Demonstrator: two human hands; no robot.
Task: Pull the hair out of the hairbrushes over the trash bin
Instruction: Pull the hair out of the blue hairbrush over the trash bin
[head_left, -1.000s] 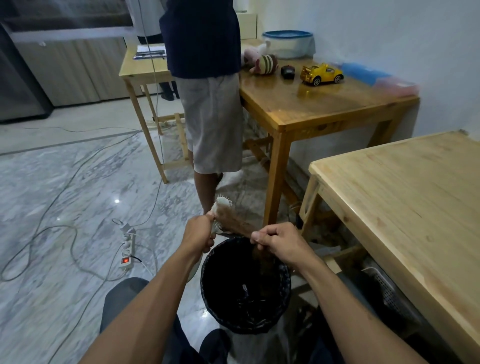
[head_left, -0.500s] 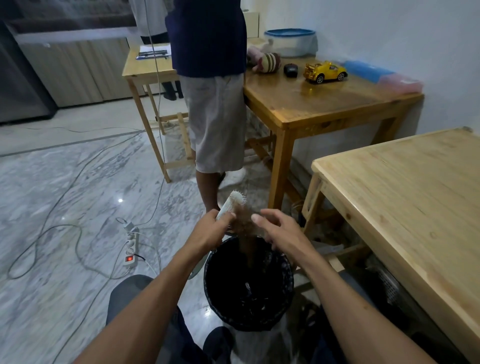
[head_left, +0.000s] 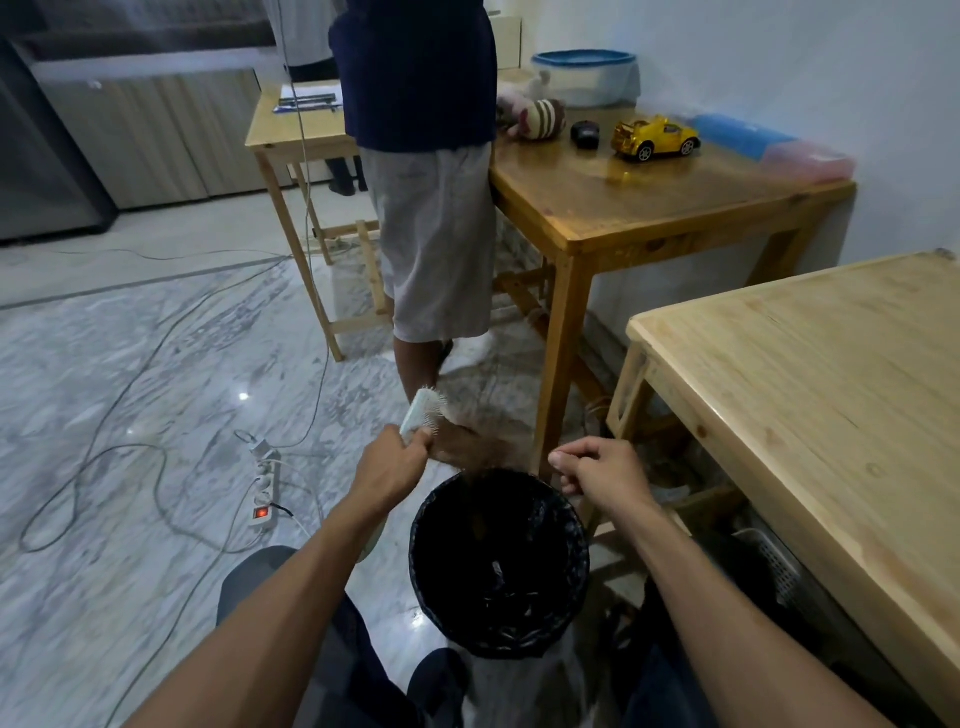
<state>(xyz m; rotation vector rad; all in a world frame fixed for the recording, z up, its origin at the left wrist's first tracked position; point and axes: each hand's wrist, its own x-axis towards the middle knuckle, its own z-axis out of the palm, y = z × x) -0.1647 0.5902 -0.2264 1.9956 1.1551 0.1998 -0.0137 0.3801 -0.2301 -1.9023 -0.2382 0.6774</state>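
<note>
so the left hand (head_left: 392, 465) grips one hairbrush (head_left: 423, 413) just past the far rim of the one black trash bin (head_left: 498, 566), with a brown clump of hair (head_left: 467, 447) hanging off the bristles over the opening. right hand (head_left: 597, 470) is beside it, fingers loosely curled, and i can't tell if it's pinching strands; looks mid-pull to me, so the next move probably calls for grabbing that clump and tugging it down into the bin.

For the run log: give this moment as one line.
left hand: grips hairbrush | hair clump: hanging off brush over trash bin | right hand: beside bin, curled, apart from hair
</note>
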